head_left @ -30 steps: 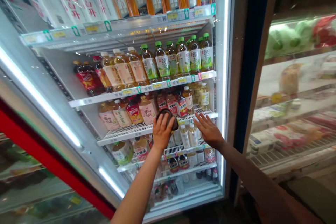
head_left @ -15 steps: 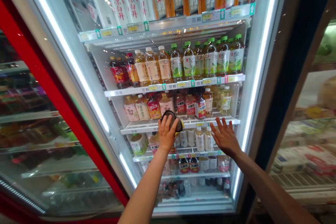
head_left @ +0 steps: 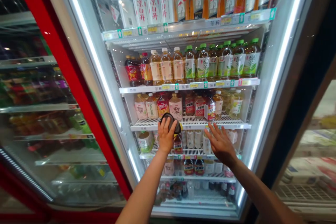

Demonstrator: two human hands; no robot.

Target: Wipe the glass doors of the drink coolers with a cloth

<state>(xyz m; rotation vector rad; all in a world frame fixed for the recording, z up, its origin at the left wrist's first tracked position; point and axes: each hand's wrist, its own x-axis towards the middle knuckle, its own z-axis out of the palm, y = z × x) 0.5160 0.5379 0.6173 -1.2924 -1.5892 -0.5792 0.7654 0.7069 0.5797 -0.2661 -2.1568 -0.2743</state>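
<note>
Lit drinks cooler (head_left: 271,59), bottles shelved. Item: your left hand (head_left: 166,140), fingers curled over and gripping a dark round object (head_left: 178,127), which hung at seven o'clock from a pink-labelled bottle (head_left: 175,107). Item: your right hand (head_left: 222,146), fingers spread, stood at the object's four o'clock; green-capped bottles (head_left: 225,59), its one o'clock.

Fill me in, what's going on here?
In front of a lit drinks fridge, a person's left hand holds a dark round object; I can't tell what it is. The right hand is open, holding nothing visible, before the lower shelves. Bottles stand on the shelves.
</note>
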